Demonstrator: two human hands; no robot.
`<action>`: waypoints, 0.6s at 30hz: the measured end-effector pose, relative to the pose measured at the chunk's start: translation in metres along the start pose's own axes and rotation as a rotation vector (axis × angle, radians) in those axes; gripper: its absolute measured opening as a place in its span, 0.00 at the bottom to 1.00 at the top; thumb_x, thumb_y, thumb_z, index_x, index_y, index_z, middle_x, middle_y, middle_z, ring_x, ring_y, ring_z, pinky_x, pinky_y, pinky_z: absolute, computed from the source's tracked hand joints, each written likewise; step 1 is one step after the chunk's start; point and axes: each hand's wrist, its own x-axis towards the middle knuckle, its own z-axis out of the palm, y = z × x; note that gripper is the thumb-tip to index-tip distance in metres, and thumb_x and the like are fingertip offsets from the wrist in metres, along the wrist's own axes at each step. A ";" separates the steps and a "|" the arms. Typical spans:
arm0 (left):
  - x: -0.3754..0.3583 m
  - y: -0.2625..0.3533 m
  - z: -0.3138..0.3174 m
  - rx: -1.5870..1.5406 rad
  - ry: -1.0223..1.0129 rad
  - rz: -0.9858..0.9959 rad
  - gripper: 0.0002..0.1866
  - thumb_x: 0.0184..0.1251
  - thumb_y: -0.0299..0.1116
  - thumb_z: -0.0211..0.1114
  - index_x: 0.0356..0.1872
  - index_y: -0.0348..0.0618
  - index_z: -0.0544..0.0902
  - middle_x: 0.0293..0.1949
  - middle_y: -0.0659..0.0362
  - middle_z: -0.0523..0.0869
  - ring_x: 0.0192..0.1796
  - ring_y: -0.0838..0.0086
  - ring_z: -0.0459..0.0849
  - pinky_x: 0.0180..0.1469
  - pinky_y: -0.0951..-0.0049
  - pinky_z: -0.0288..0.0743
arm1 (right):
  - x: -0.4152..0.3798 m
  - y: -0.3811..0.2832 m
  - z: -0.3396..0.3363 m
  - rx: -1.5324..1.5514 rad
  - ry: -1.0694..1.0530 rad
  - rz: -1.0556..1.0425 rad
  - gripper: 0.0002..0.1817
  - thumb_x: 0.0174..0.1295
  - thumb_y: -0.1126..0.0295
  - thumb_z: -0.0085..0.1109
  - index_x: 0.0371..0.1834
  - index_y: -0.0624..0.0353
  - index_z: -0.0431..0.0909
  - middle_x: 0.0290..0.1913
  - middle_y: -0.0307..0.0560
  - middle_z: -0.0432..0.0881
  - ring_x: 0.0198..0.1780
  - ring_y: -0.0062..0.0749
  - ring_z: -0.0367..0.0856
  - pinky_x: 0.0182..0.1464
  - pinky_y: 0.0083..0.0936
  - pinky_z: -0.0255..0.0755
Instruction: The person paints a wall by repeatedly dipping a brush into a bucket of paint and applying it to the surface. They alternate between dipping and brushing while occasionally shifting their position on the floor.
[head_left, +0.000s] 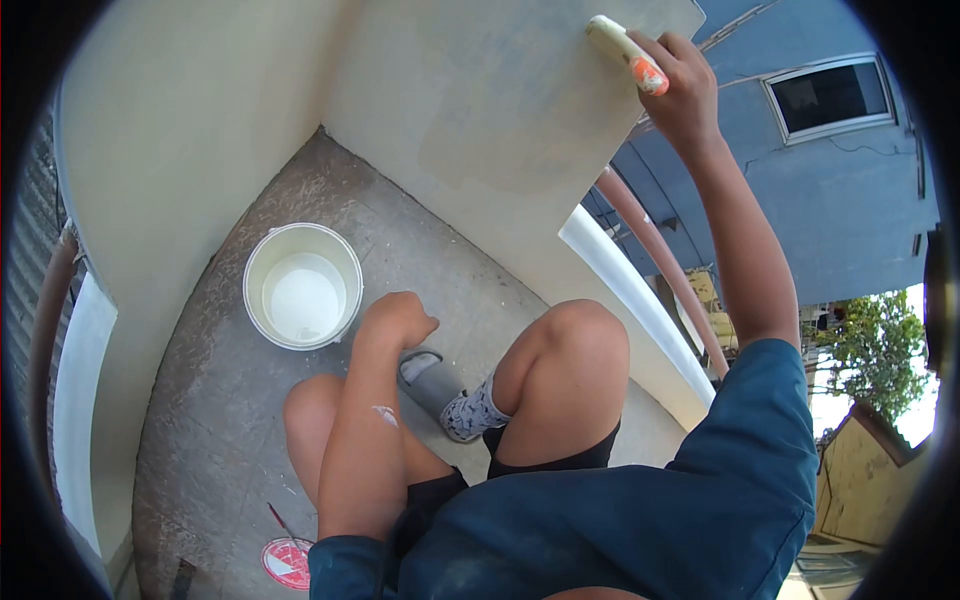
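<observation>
Holding paintbrush (627, 55) at pale wall (470, 140)

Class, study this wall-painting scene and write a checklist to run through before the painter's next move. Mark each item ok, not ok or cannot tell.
1. Bucket upright on the floor: ok.
2. White liquid available inside it: ok.
3. Right hand gripping the painting tool: ok.
4. Tool carrying enough paint: cannot tell.
5. Left forearm free of white smears: not ok.
6. Wall dry where the tool is held: cannot tell.
</observation>
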 end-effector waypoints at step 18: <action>-0.016 -0.010 -0.004 -0.017 0.050 -0.053 0.26 0.57 0.47 0.63 0.38 0.27 0.83 0.42 0.35 0.83 0.47 0.47 0.83 0.53 0.58 0.74 | 0.051 -0.006 0.007 0.018 0.012 0.060 0.12 0.49 0.73 0.63 0.39 0.55 0.82 0.28 0.43 0.75 0.33 0.39 0.78 0.36 0.35 0.72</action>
